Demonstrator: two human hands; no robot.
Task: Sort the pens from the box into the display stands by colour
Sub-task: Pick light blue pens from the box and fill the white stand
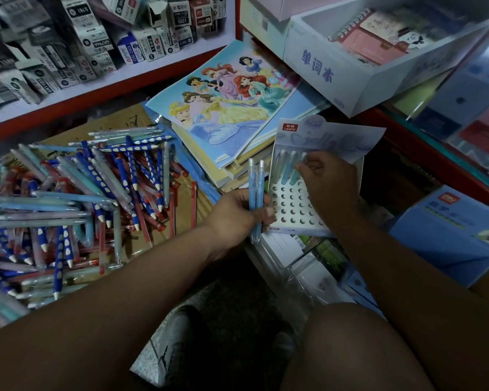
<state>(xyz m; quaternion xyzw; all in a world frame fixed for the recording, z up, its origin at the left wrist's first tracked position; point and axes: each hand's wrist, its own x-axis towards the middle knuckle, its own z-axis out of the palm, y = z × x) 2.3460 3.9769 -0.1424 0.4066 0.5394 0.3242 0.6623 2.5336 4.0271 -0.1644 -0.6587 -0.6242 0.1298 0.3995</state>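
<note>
My left hand [235, 218] is closed around two light-blue pens [256, 198], thumb across their barrels. They lie side by side with their long axis running near to far, clear ends toward me and capped ends away. The display stand [291, 206] sits just right of that hand, almost touching the pens, its white top full of open holes. A few pale blue and teal standing pens [285, 167] fill its far row. My right hand [326, 184] is over the stand with its fingertips bent down onto the rightmost of them; I cannot tell whether I am pinching it or only pressing on it. So the right hand is the nearer one to the holes, and the free holes lie on the near side of that row. I judge the next pen passes rightward from my left hand. The pile of pens [82, 193] waits in the box [116, 121], well left.
</note>
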